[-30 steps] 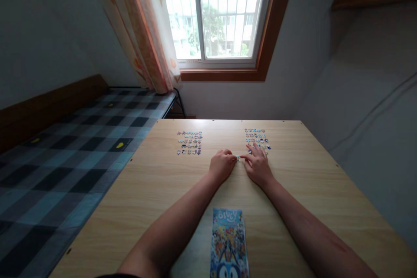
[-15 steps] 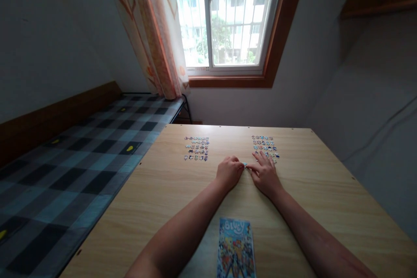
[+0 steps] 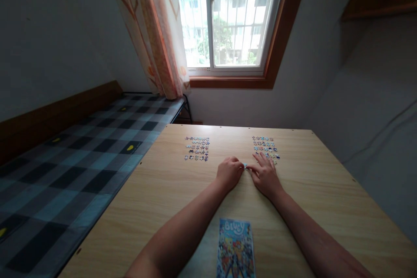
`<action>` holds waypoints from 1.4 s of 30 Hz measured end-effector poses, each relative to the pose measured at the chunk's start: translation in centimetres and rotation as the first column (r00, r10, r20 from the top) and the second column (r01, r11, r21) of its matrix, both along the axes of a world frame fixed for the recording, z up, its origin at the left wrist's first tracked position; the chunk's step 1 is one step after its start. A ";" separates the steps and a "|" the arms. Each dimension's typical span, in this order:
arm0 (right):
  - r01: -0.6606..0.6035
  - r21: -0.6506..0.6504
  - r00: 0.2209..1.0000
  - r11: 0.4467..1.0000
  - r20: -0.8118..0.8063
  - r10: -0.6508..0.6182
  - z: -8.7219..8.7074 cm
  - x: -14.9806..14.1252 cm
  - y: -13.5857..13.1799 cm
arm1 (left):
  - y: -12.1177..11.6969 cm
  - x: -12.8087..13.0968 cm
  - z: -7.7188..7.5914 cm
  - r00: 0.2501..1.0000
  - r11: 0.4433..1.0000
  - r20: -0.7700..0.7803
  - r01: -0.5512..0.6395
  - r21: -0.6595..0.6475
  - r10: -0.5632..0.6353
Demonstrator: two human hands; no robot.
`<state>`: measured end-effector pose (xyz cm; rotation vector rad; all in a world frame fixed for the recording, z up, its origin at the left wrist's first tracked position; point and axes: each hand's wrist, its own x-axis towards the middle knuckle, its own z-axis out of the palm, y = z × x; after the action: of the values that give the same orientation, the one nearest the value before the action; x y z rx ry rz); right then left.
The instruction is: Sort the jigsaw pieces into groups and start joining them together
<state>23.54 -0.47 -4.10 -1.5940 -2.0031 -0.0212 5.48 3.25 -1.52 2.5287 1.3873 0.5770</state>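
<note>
A small pale-blue jigsaw piece (image 3: 245, 166) lies between my two hands at mid-table; whether it is one piece or two joined is too small to tell. My left hand (image 3: 230, 169) is closed, thumb and forefinger pinching the piece from its left side. From the other side, my right hand (image 3: 264, 173) touches it with the tip of the index finger. The other right fingers are spread, reaching over the lower rows of the right group of jigsaw pieces (image 3: 263, 143) and hiding some. A second group of jigsaw pieces (image 3: 197, 148) sits in rows farther left.
A blue picture card (image 3: 236, 247) lettered "Bluey" lies near me between my forearms. The wooden table (image 3: 176, 208) runs toward the window (image 3: 237, 21). Along its left side is a bed (image 3: 87, 160) with a checked cover. A curtain (image 3: 159, 39) hangs beside the window.
</note>
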 end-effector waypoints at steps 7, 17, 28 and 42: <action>0.010 0.026 1.000 1.000 -0.023 -0.010 0.0 0.2 0.0 | 0.0 -0.1 0.2 0.998 1.000 0.058 -0.018 -0.017 0.019; 0.013 0.067 0.998 0.998 -0.064 -0.009 -0.4 0.6 0.2 | 0.0 -0.4 0.1 0.990 0.999 0.130 -0.046 -0.025 0.049; 0.007 0.071 0.998 0.997 -0.058 -0.003 -0.5 0.6 0.2 | -0.2 -0.3 0.5 0.988 0.995 0.119 -0.092 -0.046 0.097; 0.005 0.064 0.998 0.998 -0.066 -0.001 -0.5 0.6 0.1 | -0.1 -0.5 0.1 0.997 0.997 0.006 -0.077 -0.025 0.078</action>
<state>24.11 -0.34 -4.58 -1.5375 -1.9301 -0.0332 5.01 3.17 -1.40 2.4601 1.4861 0.5781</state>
